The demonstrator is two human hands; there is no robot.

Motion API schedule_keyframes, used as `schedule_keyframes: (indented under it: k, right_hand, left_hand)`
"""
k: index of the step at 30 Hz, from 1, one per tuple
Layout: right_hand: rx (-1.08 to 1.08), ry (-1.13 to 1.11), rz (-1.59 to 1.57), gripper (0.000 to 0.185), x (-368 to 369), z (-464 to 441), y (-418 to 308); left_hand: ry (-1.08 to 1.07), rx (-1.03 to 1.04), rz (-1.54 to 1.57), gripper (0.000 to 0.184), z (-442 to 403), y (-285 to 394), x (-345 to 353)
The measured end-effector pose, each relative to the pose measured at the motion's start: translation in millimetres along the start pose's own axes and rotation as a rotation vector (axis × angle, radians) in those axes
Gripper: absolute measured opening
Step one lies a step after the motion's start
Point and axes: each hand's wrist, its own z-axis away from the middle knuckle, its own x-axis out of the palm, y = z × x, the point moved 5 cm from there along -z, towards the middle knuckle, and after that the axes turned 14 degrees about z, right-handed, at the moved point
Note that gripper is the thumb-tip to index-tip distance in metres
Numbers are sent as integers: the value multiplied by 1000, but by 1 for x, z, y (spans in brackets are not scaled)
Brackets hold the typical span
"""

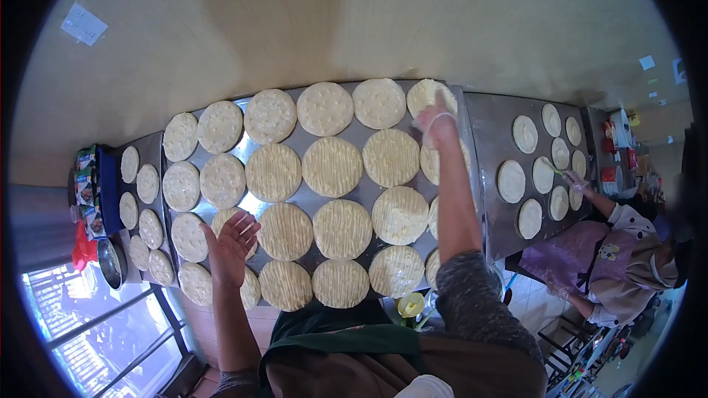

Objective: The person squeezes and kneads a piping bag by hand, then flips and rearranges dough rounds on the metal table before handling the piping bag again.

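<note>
From where I stand, the pale dough round at the far right corner of the metal tabletop lies right under the right hand, much the nearer of the two. It's a disc, so no long axis. Those fingers, in clear thin plastic, reach over it close together; I can't tell whether they grip anything. The left hand hangs palm-up and bare above rounds toward the left edge, fingers loosely spread, empty. Mid-table rounds show buttery-looking ridges; far-edge ones look smoother, lightly dimpled.
</note>
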Motion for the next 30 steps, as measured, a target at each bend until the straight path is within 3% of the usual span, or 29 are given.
schedule_keyframes:
  k: [2, 4, 10, 13, 16, 19, 22, 25, 28, 30]
  right_hand:
    - [175, -122, -252, 67, 29, 12, 7]
    - [235, 31, -248, 67, 43, 4, 14]
    - [218, 21, -644, 63, 73, 44, -34]
    - [290, -52, -498, 58, 69, -7, 6]
    - [207, 16, -760, 50, 89, -15, 4]
    - [-5, -125, -752, 46, 106, -19, -5]
    - [-74, -360, -831, 52, 120, -13, -16]
    - [-41, -458, -924, 58, 123, 5, -25]
    - [128, -308, -1028, 70, 110, 39, -24]
    - [120, -285, -1047, 80, 101, 50, -23]
  left_hand:
    - [-5, 13, 8, 85, 1, 2, 2]
    - [-19, 33, 12, 84, 2, 6, 5]
    - [7, 86, 7, 84, 18, 16, -7]
    - [47, 100, 11, 85, 23, 20, -19]
    - [83, 113, 26, 85, 27, 22, -26]
    - [83, 124, 39, 86, 31, 26, -27]
    - [84, 137, 40, 86, 34, 27, -27]
    - [78, 150, 34, 87, 39, 30, -29]
    - [71, 162, 23, 88, 43, 33, -34]
    - [90, 169, 12, 89, 43, 35, -46]
